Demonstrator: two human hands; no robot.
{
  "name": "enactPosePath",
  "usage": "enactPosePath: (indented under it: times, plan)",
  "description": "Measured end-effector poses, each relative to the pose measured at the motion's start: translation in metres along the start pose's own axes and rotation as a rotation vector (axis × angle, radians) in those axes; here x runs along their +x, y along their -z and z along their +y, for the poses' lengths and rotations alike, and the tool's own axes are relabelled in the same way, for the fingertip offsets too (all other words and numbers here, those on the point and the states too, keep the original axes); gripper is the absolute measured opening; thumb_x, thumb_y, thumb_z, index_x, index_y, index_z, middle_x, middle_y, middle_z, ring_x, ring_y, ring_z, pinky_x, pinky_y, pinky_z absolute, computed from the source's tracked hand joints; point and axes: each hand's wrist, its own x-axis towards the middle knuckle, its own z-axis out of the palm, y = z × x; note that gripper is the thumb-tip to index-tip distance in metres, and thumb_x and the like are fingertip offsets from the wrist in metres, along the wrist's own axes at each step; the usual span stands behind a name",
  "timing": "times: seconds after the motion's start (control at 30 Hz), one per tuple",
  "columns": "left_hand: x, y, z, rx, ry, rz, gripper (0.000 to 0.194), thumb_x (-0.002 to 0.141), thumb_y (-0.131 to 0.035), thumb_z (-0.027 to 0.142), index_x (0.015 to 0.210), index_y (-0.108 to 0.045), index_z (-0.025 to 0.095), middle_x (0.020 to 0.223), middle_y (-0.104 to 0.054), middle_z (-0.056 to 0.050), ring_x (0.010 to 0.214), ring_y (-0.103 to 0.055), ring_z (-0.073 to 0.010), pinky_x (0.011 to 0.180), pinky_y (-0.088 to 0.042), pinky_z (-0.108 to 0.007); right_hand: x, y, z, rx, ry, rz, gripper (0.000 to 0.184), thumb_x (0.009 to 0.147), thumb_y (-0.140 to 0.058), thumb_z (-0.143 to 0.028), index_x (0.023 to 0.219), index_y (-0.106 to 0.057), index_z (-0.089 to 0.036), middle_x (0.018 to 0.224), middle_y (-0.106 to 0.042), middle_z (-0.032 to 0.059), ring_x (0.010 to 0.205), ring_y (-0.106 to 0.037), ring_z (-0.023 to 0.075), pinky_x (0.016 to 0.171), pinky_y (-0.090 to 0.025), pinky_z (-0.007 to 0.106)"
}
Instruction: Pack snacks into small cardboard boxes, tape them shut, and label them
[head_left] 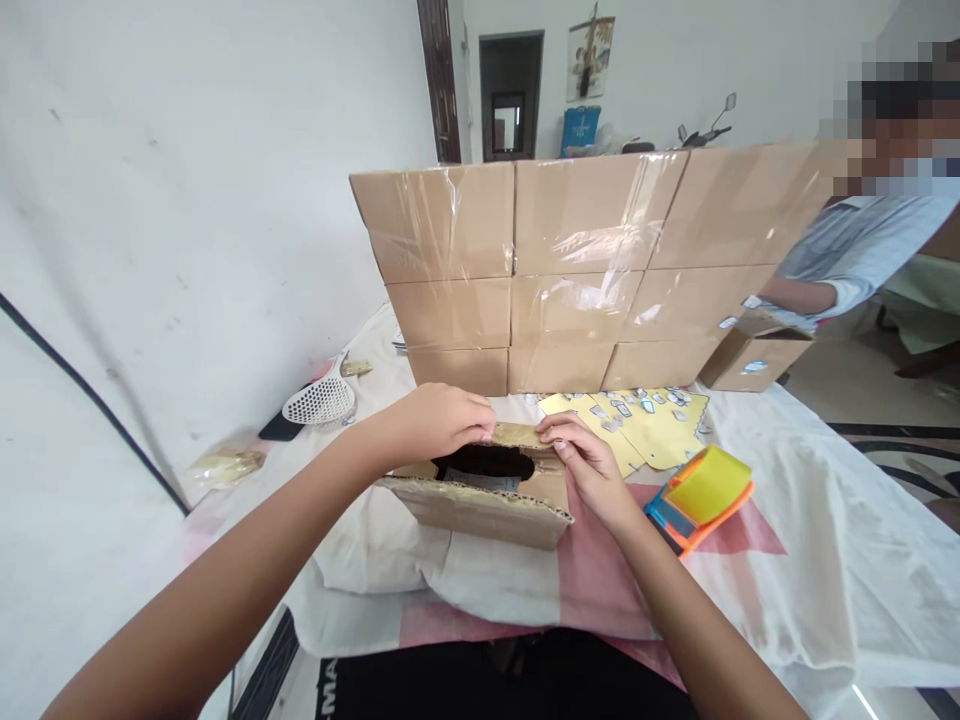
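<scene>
A small cardboard box (487, 512) stands on the cloth-covered table in front of me, its top open. Through the opening, its inside looks dark, with a pale printed patch visible. My left hand (450, 418) has its fingers closed on the box's far top edge, left of the middle. With thumb and fingers, my right hand (589, 462) pinches the same edge near the right corner. To the right of that hand lies an orange and blue tape dispenser (679, 512) with a wide yellow tape roll (709, 485).
Behind the box rises a wall of stacked, film-wrapped cartons (577, 230). Yellow sheets with small stickers (660, 430) lie before it. At left are a white perforated scoop (321, 400) and a black flat object (281, 428). A co-worker's arm (802, 295) reaches near another carton (750, 358).
</scene>
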Motion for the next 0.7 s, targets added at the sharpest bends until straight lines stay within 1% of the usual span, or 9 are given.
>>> enactPosePath:
  times: [0.07, 0.17, 0.27, 0.3, 0.37, 0.43, 0.5, 0.6, 0.7]
  plan:
    - [-0.001, 0.0, 0.007, 0.133, 0.038, 0.045, 0.028, 0.102, -0.039, 0.027, 0.087, -0.061, 0.019, 0.09, -0.066, -0.001, 0.073, -0.058, -0.0152, 0.061, -0.032, -0.029, 0.004, 0.001, -0.003, -0.053, -0.002, 0.023, 0.02, 0.102, -0.048, -0.025, 0.101, -0.068, -0.026, 0.108, -0.062, 0.0068, 0.108, -0.06, 0.0218, 0.095, -0.046, 0.04]
    - [-0.002, 0.001, 0.013, 0.201, 0.11, 0.068, 0.024, 0.101, -0.034, 0.023, 0.087, -0.053, 0.018, 0.086, -0.063, -0.003, 0.069, -0.055, -0.0175, 0.059, -0.029, -0.031, 0.012, 0.004, -0.023, -0.352, -0.006, 0.166, 0.016, 0.099, -0.054, -0.031, 0.108, -0.065, -0.023, 0.118, -0.057, 0.0108, 0.117, -0.054, 0.0256, 0.101, -0.042, 0.044]
    - [-0.006, 0.003, 0.015, 0.099, 0.171, 0.04, 0.023, 0.1, -0.034, 0.024, 0.083, -0.048, 0.02, 0.082, -0.061, -0.002, 0.067, -0.054, -0.0173, 0.059, -0.029, -0.031, 0.021, 0.006, -0.061, -0.64, 0.009, 0.275, 0.014, 0.092, -0.063, -0.035, 0.09, -0.061, -0.021, 0.097, -0.058, 0.0078, 0.099, -0.055, 0.0252, 0.093, -0.04, 0.043]
    - [-0.008, 0.004, 0.015, 0.058, 0.188, 0.038, 0.023, 0.1, -0.033, 0.025, 0.082, -0.046, 0.02, 0.081, -0.061, -0.002, 0.067, -0.054, -0.0173, 0.059, -0.03, -0.031, 0.023, 0.005, -0.075, -0.65, -0.017, 0.235, 0.019, 0.092, -0.061, -0.035, 0.08, -0.058, -0.021, 0.085, -0.058, 0.0048, 0.087, -0.055, 0.0227, 0.087, -0.041, 0.04]
    - [-0.013, 0.003, 0.017, -0.01, 0.216, 0.058, 0.023, 0.1, -0.032, 0.025, 0.081, -0.044, 0.021, 0.08, -0.06, -0.002, 0.068, -0.054, -0.0177, 0.061, -0.031, -0.032, 0.028, -0.001, -0.098, -0.513, -0.162, 0.04, 0.031, 0.096, -0.054, -0.036, 0.069, -0.054, -0.02, 0.071, -0.057, 0.0012, 0.073, -0.054, 0.0181, 0.076, -0.041, 0.035]
    - [-0.02, 0.002, 0.023, -0.072, 0.235, 0.096, 0.023, 0.1, -0.032, 0.028, 0.08, -0.042, 0.021, 0.079, -0.058, -0.002, 0.07, -0.054, -0.018, 0.063, -0.032, -0.032, 0.031, -0.011, -0.113, -0.245, -0.378, -0.205, 0.032, 0.098, -0.05, -0.038, 0.074, -0.061, -0.019, 0.075, -0.064, 0.0018, 0.073, -0.058, 0.0172, 0.073, -0.043, 0.032]
    - [-0.029, -0.001, 0.034, -0.154, 0.236, 0.119, 0.025, 0.101, -0.033, 0.032, 0.08, -0.042, 0.022, 0.077, -0.057, -0.001, 0.07, -0.054, -0.0177, 0.063, -0.034, -0.032, 0.031, -0.022, -0.12, -0.029, -0.564, -0.385, 0.031, 0.098, -0.05, -0.041, 0.086, -0.068, -0.019, 0.089, -0.072, 0.0043, 0.086, -0.064, 0.0196, 0.079, -0.046, 0.033]
    - [-0.047, -0.003, 0.053, -0.26, 0.225, 0.102, 0.027, 0.102, -0.032, 0.035, 0.081, -0.042, 0.022, 0.077, -0.056, 0.0, 0.068, -0.052, -0.0162, 0.062, -0.035, -0.031, 0.02, -0.032, -0.125, 0.044, -0.753, -0.473, 0.035, 0.097, -0.053, -0.049, 0.104, -0.072, -0.021, 0.112, -0.073, 0.0064, 0.111, -0.062, 0.0248, 0.096, -0.044, 0.04]
    - [-0.064, -0.004, 0.069, -0.172, 0.145, 0.069, 0.025, 0.101, -0.033, 0.03, 0.08, -0.041, 0.021, 0.082, -0.055, -0.002, 0.07, -0.051, -0.0166, 0.062, -0.035, -0.031, 0.0, -0.038, -0.132, 0.135, -0.902, -0.494, 0.041, 0.093, -0.058, -0.056, 0.118, -0.07, -0.025, 0.131, -0.066, 0.0057, 0.127, -0.055, 0.0258, 0.106, -0.038, 0.041]
